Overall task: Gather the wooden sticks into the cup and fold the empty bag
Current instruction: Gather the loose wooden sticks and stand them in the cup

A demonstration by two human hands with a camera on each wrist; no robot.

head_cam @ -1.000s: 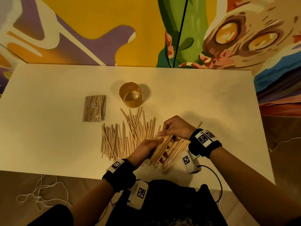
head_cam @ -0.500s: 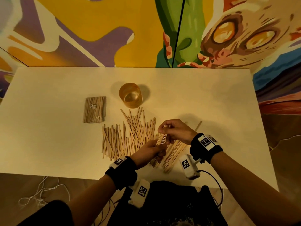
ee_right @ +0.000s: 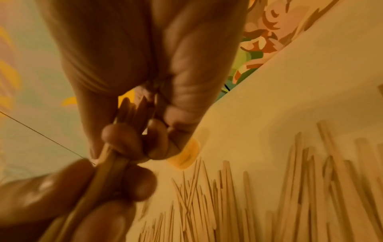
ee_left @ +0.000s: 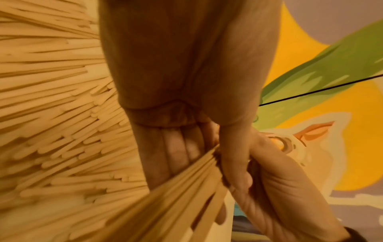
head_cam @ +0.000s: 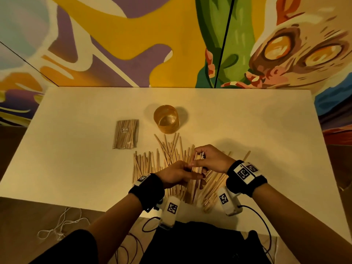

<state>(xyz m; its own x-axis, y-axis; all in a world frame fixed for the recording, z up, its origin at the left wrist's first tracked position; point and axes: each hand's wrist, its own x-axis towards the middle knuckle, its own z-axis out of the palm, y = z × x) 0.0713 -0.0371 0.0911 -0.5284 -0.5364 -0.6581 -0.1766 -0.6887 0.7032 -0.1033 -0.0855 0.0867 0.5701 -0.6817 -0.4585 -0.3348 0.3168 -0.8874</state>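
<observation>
An amber see-through cup (head_cam: 166,119) stands upright mid-table, with nothing visible inside. Left of it lies a clear bag (head_cam: 125,134) with sticks showing through it. Loose wooden sticks (head_cam: 150,162) are spread on the table in front of the cup. Both hands hold one bundle of sticks (head_cam: 192,185) above that spread. My left hand (head_cam: 194,174) grips its middle between fingers and thumb. My right hand (head_cam: 199,157) pinches its far end. The left wrist view shows the bundle (ee_left: 165,204) fanning out below the fingers. The right wrist view shows the cup (ee_right: 186,153) behind the pinched bundle (ee_right: 107,167).
The white table (head_cam: 76,149) ends at a painted wall behind. More loose sticks (head_cam: 215,189) lie under my right wrist near the front edge. White string (head_cam: 62,223) and dark cables (head_cam: 266,225) lie on the floor beside my lap.
The bundle has turned from a slant to pointing nearly straight away from me. My right hand has slid to its far end, and my left hand has closed round its middle.
</observation>
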